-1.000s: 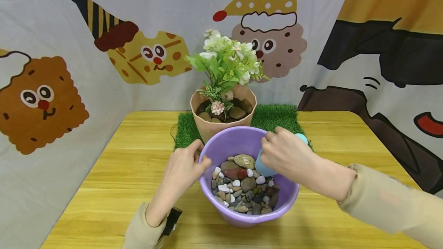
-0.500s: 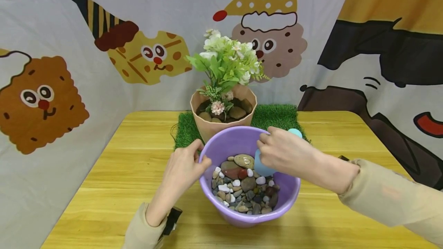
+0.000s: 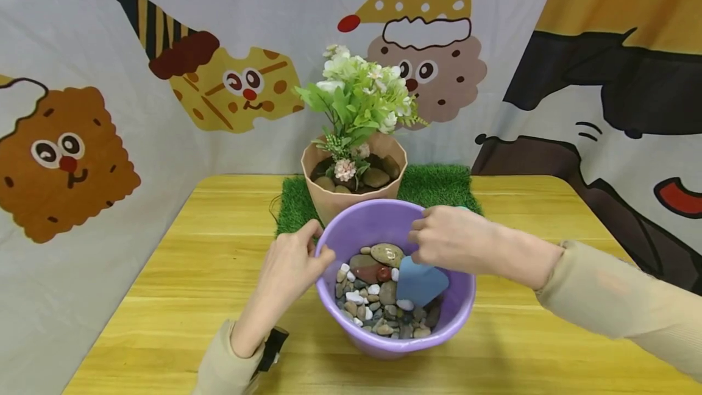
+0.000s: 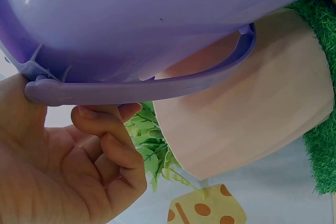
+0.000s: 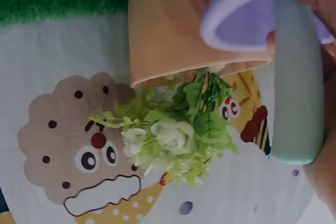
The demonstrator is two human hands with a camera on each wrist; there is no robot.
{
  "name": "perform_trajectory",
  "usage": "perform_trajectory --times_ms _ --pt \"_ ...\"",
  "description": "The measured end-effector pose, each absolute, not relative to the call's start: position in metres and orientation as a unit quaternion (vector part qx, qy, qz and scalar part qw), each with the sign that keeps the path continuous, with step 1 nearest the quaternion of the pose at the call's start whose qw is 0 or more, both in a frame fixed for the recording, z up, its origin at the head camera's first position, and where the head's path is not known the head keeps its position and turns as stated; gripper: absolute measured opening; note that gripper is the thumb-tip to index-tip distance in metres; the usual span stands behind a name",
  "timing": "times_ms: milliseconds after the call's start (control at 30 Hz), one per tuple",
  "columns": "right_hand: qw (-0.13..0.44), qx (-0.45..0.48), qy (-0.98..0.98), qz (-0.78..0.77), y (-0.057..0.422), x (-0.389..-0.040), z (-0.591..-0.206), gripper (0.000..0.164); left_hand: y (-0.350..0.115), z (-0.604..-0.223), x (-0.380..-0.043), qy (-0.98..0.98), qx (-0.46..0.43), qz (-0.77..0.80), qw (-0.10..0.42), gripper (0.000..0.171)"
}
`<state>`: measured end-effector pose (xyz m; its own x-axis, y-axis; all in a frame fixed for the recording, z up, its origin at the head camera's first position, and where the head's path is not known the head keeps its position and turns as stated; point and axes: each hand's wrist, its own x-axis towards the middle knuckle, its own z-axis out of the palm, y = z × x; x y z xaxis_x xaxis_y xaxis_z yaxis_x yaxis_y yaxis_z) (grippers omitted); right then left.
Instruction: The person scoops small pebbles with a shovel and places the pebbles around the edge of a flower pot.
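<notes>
Blue shovel (image 3: pixel 420 279) over stones (image 3: pixel 375 289) in a purple bucket (image 3: pixel 366 221)

The right hand (image 3: pixel 456 238) gripped the shovel's handle (image 5: pixel 298 87), the blade (image 3: pixel 422 286) inside the bucket's right half, while the left hand (image 3: pixel 290 261) held the left rim (image 3: pixel 322 297). Good work with the blade likely called for a shallow angle and a firmly steadied rim. Whether the blade touched stones was unclear; the right hand's grip was partly hidden.

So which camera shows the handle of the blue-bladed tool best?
The right wrist view: the handle runs long and close to the camera, largely uncovered. In the head view the right hand hides nearly all of it, leaving a small tip, while the blade shows inside the bucket. The left wrist view misses the handle.
</notes>
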<state>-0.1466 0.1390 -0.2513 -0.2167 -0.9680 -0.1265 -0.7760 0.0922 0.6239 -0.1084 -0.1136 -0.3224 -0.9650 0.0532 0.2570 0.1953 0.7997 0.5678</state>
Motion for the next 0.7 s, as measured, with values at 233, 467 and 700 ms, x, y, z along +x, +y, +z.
perform_trajectory --times_ms 233,467,700 --pt "0.159 0.602 -0.729 -0.285 0.136 -0.145 -0.253 0.006 -0.114 -0.322 -0.108 -0.942 -0.063 -0.312 0.11 0.009" --pt "0.137 0.606 -0.734 -0.275 0.137 -0.148 -0.256 0.011 -0.114 -0.322 -0.109 -0.943 -0.061 -0.31 0.108 0.01" --pt "0.137 0.605 -0.737 -0.268 0.133 -0.142 -0.266 0.015 -0.114 -0.322 -0.108 -0.942 -0.065 -0.308 0.111 0.01"
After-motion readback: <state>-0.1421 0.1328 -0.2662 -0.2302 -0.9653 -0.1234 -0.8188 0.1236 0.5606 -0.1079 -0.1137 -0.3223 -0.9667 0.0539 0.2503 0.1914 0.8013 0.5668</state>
